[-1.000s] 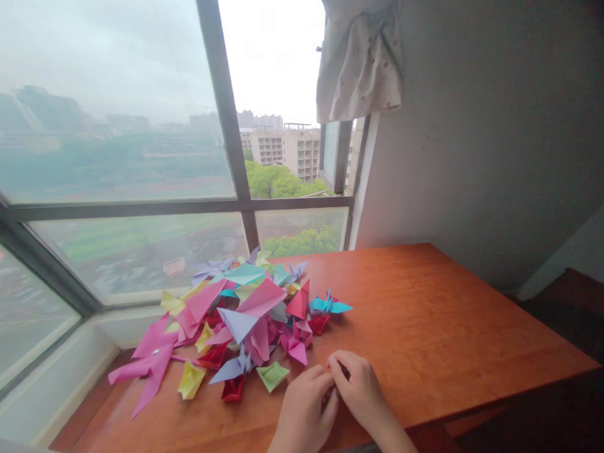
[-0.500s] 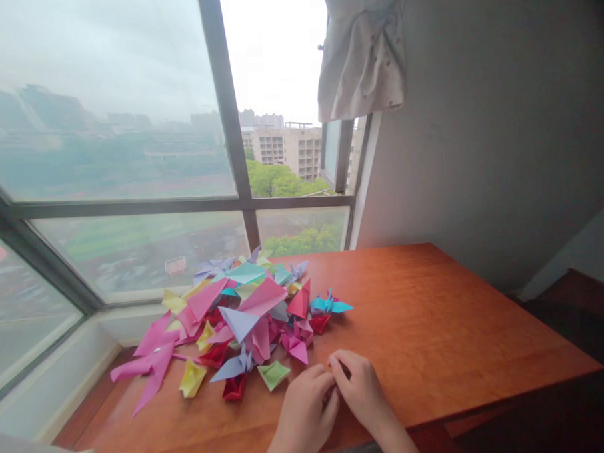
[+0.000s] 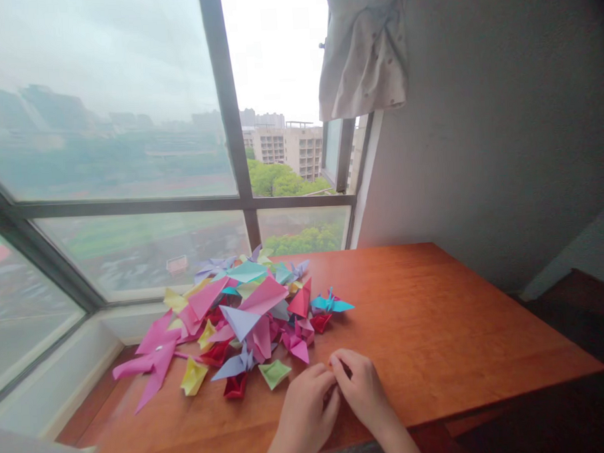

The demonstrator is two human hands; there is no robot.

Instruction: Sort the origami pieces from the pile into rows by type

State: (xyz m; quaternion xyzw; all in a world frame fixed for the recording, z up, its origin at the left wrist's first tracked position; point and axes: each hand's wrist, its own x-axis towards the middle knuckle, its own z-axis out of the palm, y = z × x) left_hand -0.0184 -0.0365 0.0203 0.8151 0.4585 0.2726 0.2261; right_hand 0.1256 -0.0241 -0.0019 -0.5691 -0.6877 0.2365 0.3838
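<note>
My left hand (image 3: 310, 403) and my right hand (image 3: 360, 387) meet fingertip to fingertip above the near part of the wooden table. Both are closed, with fingers curled and thumbs drawn in. Whatever they pinch, if anything, is hidden or too small to name. Just left of them lies a small green folded paper boat (image 3: 275, 373). Beyond it is a heap of colourful origami, with a magenta paper crane (image 3: 294, 344), a red paper boat (image 3: 235, 385) and a yellow folded paper piece (image 3: 193, 377) along its near side. A blue paper crane (image 3: 332, 303) sits at the heap's right edge.
The brown table (image 3: 436, 327) stretches right, its corner pointing toward the dark floor. Windows (image 3: 131, 207) stand behind and left of the heap, above a white sill (image 3: 83, 376). A bunched curtain (image 3: 365, 57) hangs by the grey wall (image 3: 478, 132).
The view shifts very slightly. My hands keep the same closed pose, and the paper pieces stay where they were.
</note>
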